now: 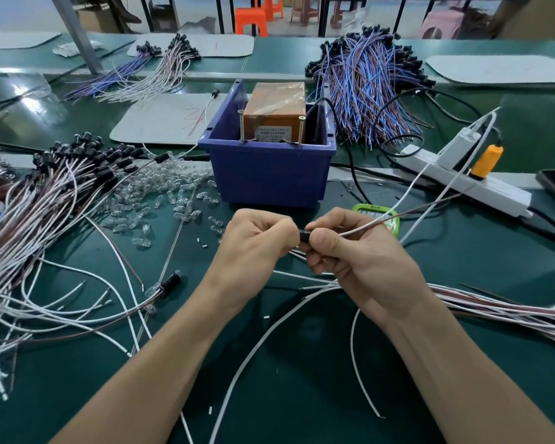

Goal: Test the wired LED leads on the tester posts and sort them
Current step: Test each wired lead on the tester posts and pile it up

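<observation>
Nearest, both forearms come in from the bottom edge and angle inward over the green table [302, 373]. The patch between them is the most open ground, crossed only by a few loose white wires [247, 363].

The left hand [253, 241] and right hand [356, 257] meet knuckle to knuckle above the table, just in front of the blue bin [269, 174]. Between them is the LED lead [304, 235]. Its black holder is pinched by the right thumb and forefinger, and its wire runs out up and to the right. The left hand's fingers are curled tight and its fingertips close on the holder's other end. What lies under those fingertips is hidden.

Room to the sides is tight. A dense pile of white and brown leads [45, 203] fills the left side to the edge. A flatter bundle of leads [510, 309] fans in from the right edge, close to the right wrist. Clear loose bulbs [161, 190] are scattered between the left pile and the bin.

The bin holds an orange-brown tester box [277, 105], with two upright screw posts [241, 126] at its front rim. These are clear of the hands. A white power strip [462, 181] with an orange plug [486, 161] lies diagonally to the right. Farther back sits a heap of blue and brown leads [366, 84], and orange stools [252, 19] stand beyond the table's far edge.
</observation>
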Tool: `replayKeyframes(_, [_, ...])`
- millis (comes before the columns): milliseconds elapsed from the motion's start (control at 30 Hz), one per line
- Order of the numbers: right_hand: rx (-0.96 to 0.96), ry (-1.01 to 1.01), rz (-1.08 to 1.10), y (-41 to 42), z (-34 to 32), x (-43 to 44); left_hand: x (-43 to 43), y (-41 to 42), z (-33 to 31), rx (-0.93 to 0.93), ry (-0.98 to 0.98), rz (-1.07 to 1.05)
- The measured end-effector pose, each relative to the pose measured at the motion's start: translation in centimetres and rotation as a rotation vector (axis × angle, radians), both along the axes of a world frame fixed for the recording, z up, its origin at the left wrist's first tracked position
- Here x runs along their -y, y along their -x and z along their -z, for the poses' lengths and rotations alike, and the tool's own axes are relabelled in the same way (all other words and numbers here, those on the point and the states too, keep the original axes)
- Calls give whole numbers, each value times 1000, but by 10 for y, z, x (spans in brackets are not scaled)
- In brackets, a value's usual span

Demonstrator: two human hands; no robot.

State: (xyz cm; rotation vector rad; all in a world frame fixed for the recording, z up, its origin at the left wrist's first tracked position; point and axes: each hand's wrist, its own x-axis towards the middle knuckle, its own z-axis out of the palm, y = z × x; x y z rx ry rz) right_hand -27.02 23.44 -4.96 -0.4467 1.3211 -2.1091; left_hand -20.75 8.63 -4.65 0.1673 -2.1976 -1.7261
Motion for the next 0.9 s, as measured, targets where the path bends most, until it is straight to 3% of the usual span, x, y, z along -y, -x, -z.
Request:
replayKeyframes(133, [-4, -43, 71, -3, 2, 6, 4, 1, 1, -3, 119, -39])
replayKeyframes(300, [-20, -10, 7, 2, 1, 0, 5, 1, 0, -6, 80, 9])
replayKeyframes(433, [-20, -48, 46, 4, 4, 1, 6, -2, 7, -33, 273, -2])
replayKeyframes(533, [-10, -73, 4, 5, 0, -2, 5, -4, 8, -84, 297, 11])
replayKeyframes(733, [-57, -423, -233, 11, -20, -29, 10, -2, 6, -28, 277, -216])
replayKeyframes(800, [-133, -282, -211, 10, -23, -36, 11, -4, 7, -3, 364, -275])
replayKeyframes(867, [-209, -54, -17, 6, -23, -32, 10, -5, 7, 17, 437, -275])
replayKeyframes(900, [-321, -42, 115, 4, -21, -27, 8, -6, 6, 18, 444, -257])
